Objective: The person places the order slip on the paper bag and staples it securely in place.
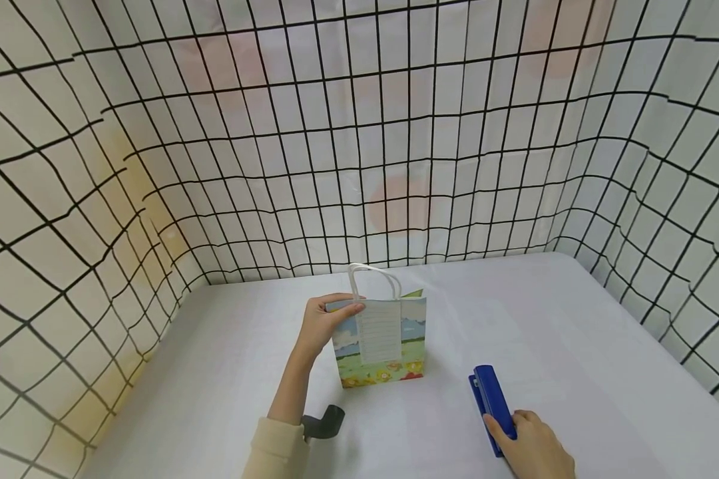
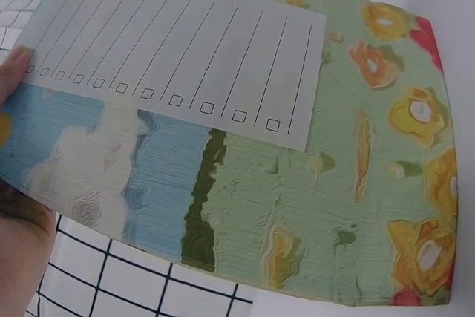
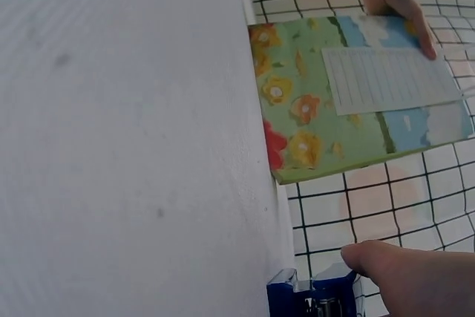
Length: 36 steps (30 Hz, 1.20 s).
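Note:
A paper gift bag (image 1: 415, 332) painted with sky, meadow and flowers stands upright on the table, its white rope handles (image 1: 376, 268) raised. A lined checklist paper (image 1: 380, 332) lies flat against its front face, reaching the top rim. My left hand (image 1: 325, 322) pinches the bag's upper left rim, the thumb in front by the paper's edge; the left wrist view shows the paper (image 2: 178, 64) up close. To the right, my right hand (image 1: 536, 442) grips a blue stapler (image 1: 492, 399) near its rear end. The stapler lies apart from the bag, pointing away from me.
The table (image 1: 234, 372) has a white cover. Behind it and at both sides rises a white curtain with a black grid (image 1: 311, 166). A dark wrist-camera mount (image 1: 325, 422) sticks out from my left wrist.

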Motion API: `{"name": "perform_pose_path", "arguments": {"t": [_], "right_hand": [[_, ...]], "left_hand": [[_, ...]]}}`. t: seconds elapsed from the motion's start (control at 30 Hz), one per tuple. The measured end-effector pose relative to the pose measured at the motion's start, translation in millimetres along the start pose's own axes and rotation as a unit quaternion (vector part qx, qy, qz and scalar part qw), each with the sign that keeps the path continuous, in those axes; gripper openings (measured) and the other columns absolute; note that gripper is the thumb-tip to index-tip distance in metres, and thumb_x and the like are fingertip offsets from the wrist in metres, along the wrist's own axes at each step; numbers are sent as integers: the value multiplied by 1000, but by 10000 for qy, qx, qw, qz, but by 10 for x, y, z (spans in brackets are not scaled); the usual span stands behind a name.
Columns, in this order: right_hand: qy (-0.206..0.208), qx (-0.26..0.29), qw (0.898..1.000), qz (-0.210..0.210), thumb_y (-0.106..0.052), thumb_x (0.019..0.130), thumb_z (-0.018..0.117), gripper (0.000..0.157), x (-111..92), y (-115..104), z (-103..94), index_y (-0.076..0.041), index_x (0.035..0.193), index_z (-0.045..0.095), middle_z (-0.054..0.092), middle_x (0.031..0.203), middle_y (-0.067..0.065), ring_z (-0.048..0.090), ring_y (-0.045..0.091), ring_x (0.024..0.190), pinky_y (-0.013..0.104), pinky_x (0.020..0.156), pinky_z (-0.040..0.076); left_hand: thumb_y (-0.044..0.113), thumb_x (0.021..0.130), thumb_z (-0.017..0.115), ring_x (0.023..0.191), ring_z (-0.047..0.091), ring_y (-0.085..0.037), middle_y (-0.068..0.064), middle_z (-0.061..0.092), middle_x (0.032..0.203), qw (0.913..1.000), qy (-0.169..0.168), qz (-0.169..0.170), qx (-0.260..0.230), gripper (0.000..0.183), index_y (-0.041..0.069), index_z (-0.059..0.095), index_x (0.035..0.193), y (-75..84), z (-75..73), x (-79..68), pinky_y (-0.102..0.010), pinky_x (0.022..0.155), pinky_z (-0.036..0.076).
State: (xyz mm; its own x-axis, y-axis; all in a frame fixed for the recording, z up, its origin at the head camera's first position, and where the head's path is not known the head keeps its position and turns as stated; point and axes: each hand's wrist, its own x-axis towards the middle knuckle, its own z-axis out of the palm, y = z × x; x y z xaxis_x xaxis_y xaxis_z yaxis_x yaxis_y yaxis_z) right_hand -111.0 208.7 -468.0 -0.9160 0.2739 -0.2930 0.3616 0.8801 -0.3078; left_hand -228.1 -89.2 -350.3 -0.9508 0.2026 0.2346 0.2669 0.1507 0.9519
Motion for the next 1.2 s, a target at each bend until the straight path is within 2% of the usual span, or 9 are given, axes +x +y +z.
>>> {"name": "perform_pose_path", "arguments": {"t": [0.2,0.37,0.53,0.7,0.83,1.0,1.2], "right_hand": [[-36,-110,9999,-12,-65,80,47,87,-35,-28,-15,17,111,51,51,112,35,55,45,97,56,74,48],[-69,94,9999,4,-57,82,53,79,-49,-41,-59,18,108,50,54,101,31,58,38,86,52,74,49],[-65,371,9992,124,-60,79,55,81,-31,-31,-50,17,106,49,56,89,21,55,23,71,49,70,49],[-91,582,9979,275,-58,79,56,79,-43,-43,-67,15,106,47,52,86,20,50,24,69,47,67,47],[-45,774,9964,331,-55,80,57,74,-59,-57,-112,14,105,46,52,83,20,49,24,68,40,61,44],[250,1227,9918,266,-56,78,59,74,-67,-57,-188,11,107,46,54,85,21,50,25,70,38,60,42],[545,1695,9840,116,-59,77,59,78,-50,-47,-261,8,113,44,54,100,26,52,30,81,40,66,43]], "left_hand": [[11,82,66,82,65,-10,-23,67,99,10000,-20,14,50,23,-4,68,99,12,-1,-1,-29,77,51],[12,82,67,87,64,-10,-21,67,99,9999,-8,51,87,23,-3,68,98,12,-6,9,-30,82,49],[12,81,67,83,64,-9,-20,68,97,10000,22,34,77,22,-3,68,98,9,-11,11,-30,81,50],[10,81,67,78,66,-9,-19,69,94,9999,20,91,-37,21,-4,68,98,-5,-13,12,-29,75,52],[11,81,66,77,66,-9,-16,70,93,9999,-8,99,-82,22,-4,68,98,-22,-13,12,-28,73,52],[11,81,67,79,66,-10,-16,70,93,10000,-5,46,-44,22,-3,68,98,-30,-14,16,-29,74,52],[11,82,66,82,66,-13,-22,68,97,10000,0,57,-11,23,-4,67,99,-14,-17,14,-29,76,52]]}}
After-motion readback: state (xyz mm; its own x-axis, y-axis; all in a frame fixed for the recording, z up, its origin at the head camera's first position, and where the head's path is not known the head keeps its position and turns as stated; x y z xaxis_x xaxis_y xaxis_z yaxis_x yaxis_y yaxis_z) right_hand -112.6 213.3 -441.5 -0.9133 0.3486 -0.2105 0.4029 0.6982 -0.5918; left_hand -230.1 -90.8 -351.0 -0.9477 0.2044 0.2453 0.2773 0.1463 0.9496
